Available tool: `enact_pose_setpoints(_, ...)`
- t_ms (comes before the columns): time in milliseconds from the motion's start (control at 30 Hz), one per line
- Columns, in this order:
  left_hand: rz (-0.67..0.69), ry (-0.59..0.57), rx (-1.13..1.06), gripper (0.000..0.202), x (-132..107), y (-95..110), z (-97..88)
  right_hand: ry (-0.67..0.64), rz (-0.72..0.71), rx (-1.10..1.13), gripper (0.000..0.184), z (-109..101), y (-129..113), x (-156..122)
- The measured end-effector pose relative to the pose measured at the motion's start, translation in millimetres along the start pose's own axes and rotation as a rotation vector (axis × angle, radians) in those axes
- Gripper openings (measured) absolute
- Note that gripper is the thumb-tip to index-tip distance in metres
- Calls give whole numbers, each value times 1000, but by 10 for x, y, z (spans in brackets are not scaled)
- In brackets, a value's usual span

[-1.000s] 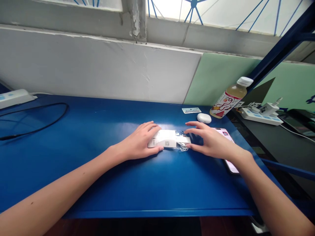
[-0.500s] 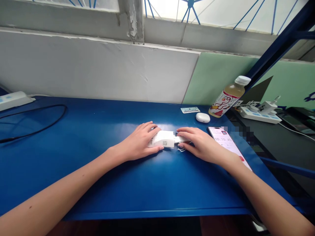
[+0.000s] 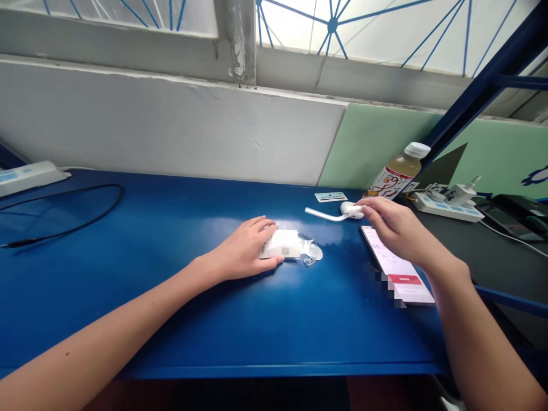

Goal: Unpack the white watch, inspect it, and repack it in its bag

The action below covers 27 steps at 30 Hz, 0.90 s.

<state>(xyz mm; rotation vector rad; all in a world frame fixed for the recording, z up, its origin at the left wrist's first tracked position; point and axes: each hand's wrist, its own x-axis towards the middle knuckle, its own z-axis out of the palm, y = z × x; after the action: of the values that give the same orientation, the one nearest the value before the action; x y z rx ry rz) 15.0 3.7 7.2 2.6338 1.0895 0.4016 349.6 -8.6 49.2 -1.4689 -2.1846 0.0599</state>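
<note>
My left hand lies over the left end of a small white package in clear plastic, thumb along its near side and fingers along its far side. The package rests flat on the blue table, with a printed square code on top. From its right end sticks out crumpled clear wrap with a round clear tab. My right hand is up to the right, fingers pinched on a short white cord. The cord's free end points left. It passes in front of a white earbud case, which is partly covered.
A phone with a lit screen lies below my right hand. A juice bottle stands behind that hand, beside a small card. Power strips sit at the left and right. A black cable curves across the left.
My right hand has moved from the package up and right, taking the white cord away from the package's right end. My left hand has stayed on the package.
</note>
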Motion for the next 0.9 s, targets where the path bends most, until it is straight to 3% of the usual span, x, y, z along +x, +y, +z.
enact_pose_setpoints(167,-29,-31,-37,81,-12,36,2,153,9,-4,33,61,-129,19)
enact_pose_setpoints(233,-71,37,-120,93,-4,57,-18,161,-23,10,32,144,-246,9)
enact_pose_setpoints(300,-99,185,-171,94,6,101,-46,181,-68,38,28,240,-373,-12)
enact_pose_setpoints(433,70,434,-58,68,18,241,-76,185,-156,154,24,384,-644,-43)
enact_pose_setpoints(500,130,463,-10,45,17,303,-62,192,-177,228,22,403,-783,-15)
enact_pose_setpoints(567,173,446,-58,27,15,348,-39,278,-156,326,20,394,-911,61)
enact_pose_setpoints(700,95,379,-460,28,12,439,-31,349,-17,683,33,391,-1114,341)
enact_pose_setpoints(800,-58,274,-930,32,23,521,-48,249,43,991,44,466,-1222,574)
enact_pose_setpoints(900,-190,68,-1451,33,51,560,-39,154,128,1184,46,589,-1288,730)
